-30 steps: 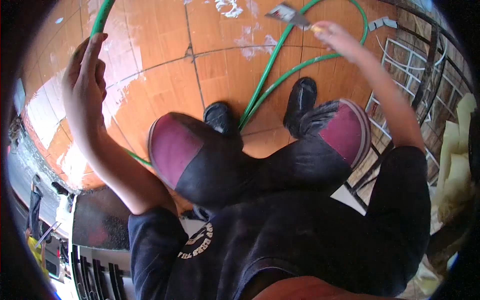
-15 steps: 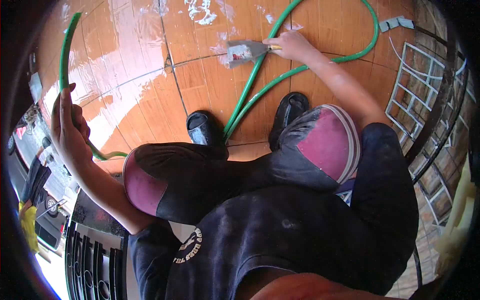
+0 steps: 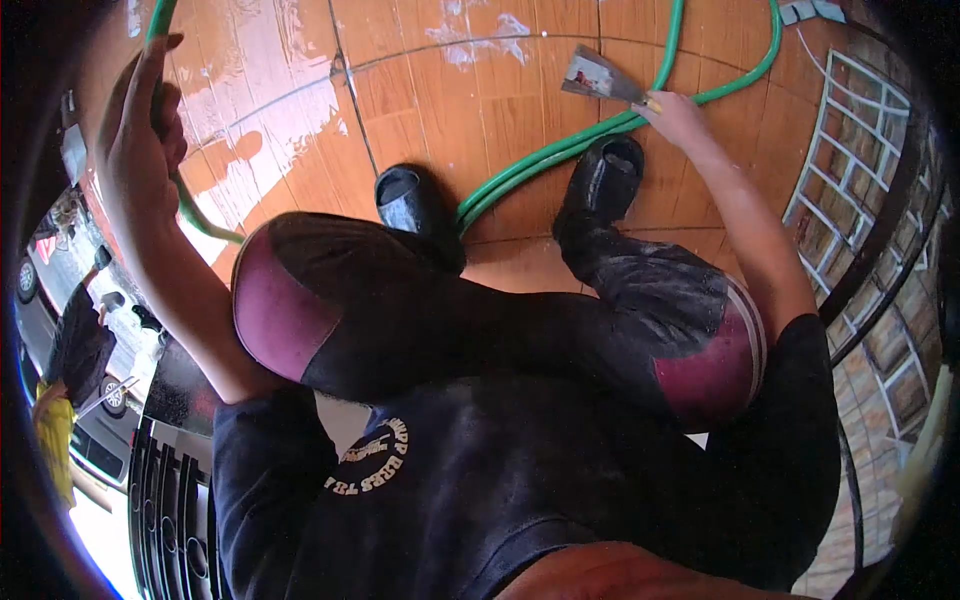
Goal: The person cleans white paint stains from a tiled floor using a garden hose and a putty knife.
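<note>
My left hand (image 3: 143,130), at the upper left, is closed round a green hose (image 3: 160,18) whose upper part rises past the fingers. Below the hand the hose runs down toward my knee. On the right, my right hand (image 3: 674,114) grips the handle of a scraper (image 3: 608,80). Its wide metal blade points left and is smeared with white and a little red. More of the green hose lies on the floor just beside that hand and between my black slippers. Orange tiles (image 3: 480,130) under the scraper are wet and carry white patches.
A white metal grid (image 3: 850,170) leans at the right, beside dark curved bars. At the lower left stands a black grille (image 3: 170,520). Beyond it are a person in dark and yellow clothes (image 3: 75,350) and parked vehicles. Grey pieces (image 3: 812,11) lie at the upper right.
My right hand and the scraper have moved right, off the middle of the hose. My left hand sits higher in view with the hose. My right knee has swung outward.
</note>
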A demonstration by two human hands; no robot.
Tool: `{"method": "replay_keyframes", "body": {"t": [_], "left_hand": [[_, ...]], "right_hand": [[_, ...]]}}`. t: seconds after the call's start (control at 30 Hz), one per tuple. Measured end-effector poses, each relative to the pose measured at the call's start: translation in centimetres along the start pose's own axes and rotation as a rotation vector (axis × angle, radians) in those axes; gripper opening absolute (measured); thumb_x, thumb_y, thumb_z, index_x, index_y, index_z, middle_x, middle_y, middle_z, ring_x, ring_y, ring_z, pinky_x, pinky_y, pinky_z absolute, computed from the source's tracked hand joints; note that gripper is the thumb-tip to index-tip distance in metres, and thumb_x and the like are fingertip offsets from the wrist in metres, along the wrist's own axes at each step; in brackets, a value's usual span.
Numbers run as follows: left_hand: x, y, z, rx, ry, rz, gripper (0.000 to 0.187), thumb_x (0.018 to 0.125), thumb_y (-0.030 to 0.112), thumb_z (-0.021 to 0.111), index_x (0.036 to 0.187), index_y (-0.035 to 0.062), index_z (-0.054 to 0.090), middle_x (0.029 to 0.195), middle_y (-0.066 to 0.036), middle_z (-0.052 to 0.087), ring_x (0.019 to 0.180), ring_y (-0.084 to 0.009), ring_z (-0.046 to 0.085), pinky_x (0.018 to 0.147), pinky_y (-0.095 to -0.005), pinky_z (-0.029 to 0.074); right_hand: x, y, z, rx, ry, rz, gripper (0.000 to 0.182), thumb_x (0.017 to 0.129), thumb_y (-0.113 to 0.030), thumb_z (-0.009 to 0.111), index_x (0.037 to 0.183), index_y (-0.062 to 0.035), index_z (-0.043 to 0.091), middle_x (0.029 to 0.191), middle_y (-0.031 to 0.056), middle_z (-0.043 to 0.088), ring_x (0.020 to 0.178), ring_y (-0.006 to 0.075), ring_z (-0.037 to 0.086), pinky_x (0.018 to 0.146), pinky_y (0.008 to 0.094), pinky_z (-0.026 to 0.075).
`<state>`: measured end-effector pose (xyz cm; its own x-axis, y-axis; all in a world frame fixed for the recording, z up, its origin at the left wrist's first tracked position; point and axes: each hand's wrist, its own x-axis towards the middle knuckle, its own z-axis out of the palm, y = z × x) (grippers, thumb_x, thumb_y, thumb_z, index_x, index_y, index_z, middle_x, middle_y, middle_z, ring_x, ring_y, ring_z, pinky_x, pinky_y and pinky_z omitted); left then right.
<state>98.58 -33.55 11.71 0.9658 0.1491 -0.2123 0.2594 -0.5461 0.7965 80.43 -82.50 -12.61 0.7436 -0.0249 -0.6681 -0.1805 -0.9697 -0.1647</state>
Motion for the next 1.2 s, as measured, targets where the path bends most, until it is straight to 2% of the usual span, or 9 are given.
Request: {"method": "replay_keyframes", "body": {"t": [0.17,0.23,0.33,0.37,0.47,0.6,0.67,0.87,1.2], "left_hand": [[-0.3,-0.6,0.8,-0.087,-0.159,0.058,0.029,0.094,0.031,0.056,0.109,0.0086,0.067,0.061,0.006,0.042,0.045,0.0001,0.026,0.040,-0.0190,0.016],[-0.9,-0.2,1.2,-0.061,-0.170,0.012,0.028,0.095,0.030,0.056,0.108,0.0083,0.067,0.060,0.007,0.039,0.045,0.0005,0.025,0.040,-0.0187,0.016],[-1.9,0.1,1.3,0.046,-0.117,0.018,0.029,0.095,0.030,0.055,0.109,0.0080,0.066,0.059,0.008,0.038,0.045,0.0006,0.025,0.040,-0.0183,0.016],[-2.1,0.2,1.1,0.039,-0.122,0.026,0.029,0.095,0.030,0.055,0.109,0.0080,0.066,0.059,0.008,0.038,0.045,0.0006,0.025,0.040,-0.0183,0.016],[-3.0,0.2,1.0,0.105,-0.348,-0.117,0.032,0.093,0.032,0.057,0.110,0.0067,0.066,0.058,0.008,0.040,0.046,-0.0001,0.029,0.041,-0.0179,0.019],[-4.8,0.6,3.3,0.388,-0.594,-0.156,0.038,0.092,0.031,0.060,0.115,0.0016,0.063,0.059,0.006,0.042,0.051,-0.0014,0.036,0.045,-0.0200,0.026],[-5.1,0.3,3.7,0.361,-0.574,-0.133,0.036,0.093,0.033,0.058,0.114,0.0037,0.064,0.056,0.008,0.041,0.045,-0.0009,0.031,0.040,-0.0192,0.022],[-4.8,3.0,2.4,0.284,-0.378,-0.219,0.040,0.091,0.029,0.062,0.116,-0.0020,0.062,0.056,0.007,0.042,0.046,0.0004,0.033,0.042,-0.0181,0.022],[-2.8,4.3,4.0,0.456,-0.455,-0.238,0.040,0.091,0.030,0.061,0.116,-0.0009,0.063,0.053,0.007,0.038,0.046,-0.0007,0.031,0.042,-0.0199,0.021]], "right_hand": [[-5.2,3.2,7.0,0.116,-0.016,0.130,0.037,0.083,-0.040,0.064,0.092,-0.0040,0.061,0.090,0.0222,0.064,0.088,0.0418,0.060,0.073,0.0498,0.048],[-7.8,3.6,8.6,0.210,0.146,0.163,0.041,0.083,-0.039,0.065,0.101,-0.0025,0.061,0.094,0.0242,0.063,0.091,0.0421,0.060,0.073,0.0496,0.048],[-9.1,2.3,6.9,0.186,-0.032,0.207,0.051,0.084,-0.043,0.063,0.114,-0.0023,0.056,0.102,0.0238,0.063,0.095,0.0428,0.060,0.077,0.0496,0.048],[-9.4,1.9,7.0,0.245,0.097,0.153,0.058,0.086,-0.047,0.059,0.123,-0.0026,0.051,0.106,0.0249,0.061,0.097,0.0444,0.058,0.082,0.0500,0.047],[-8.2,0.9,5.2,0.608,0.163,0.218,0.056,0.089,-0.047,0.053,0.123,-0.0027,0.051,0.103,0.0275,0.061,0.097,0.0459,0.058,0.085,0.0498,0.046],[-4.9,-3.2,1.1,0.416,0.285,0.251,0.049,0.092,-0.044,0.048,0.120,-0.0041,0.052,0.101,0.0287,0.061,0.096,0.0466,0.058,0.083,0.0511,0.046],[-3.4,-5.0,-0.5,0.207,0.257,0.266,0.042,0.094,-0.039,0.044,0.117,-0.0054,0.053,0.098,0.0282,0.062,0.093,0.0460,0.059,0.081,0.0530,0.047],[5.0,-4.7,-5.0,0.241,0.408,0.346,0.034,0.092,-0.035,0.048,0.110,-0.0073,0.058,0.097,0.0251,0.064,0.092,0.0439,0.061,0.080,0.0539,0.048],[4.3,-4.9,-6.3,0.175,0.296,0.355,0.037,0.091,-0.036,0.049,0.108,-0.0061,0.062,0.103,0.0246,0.064,0.098,0.0419,0.061,0.085,0.0518,0.048]]}}
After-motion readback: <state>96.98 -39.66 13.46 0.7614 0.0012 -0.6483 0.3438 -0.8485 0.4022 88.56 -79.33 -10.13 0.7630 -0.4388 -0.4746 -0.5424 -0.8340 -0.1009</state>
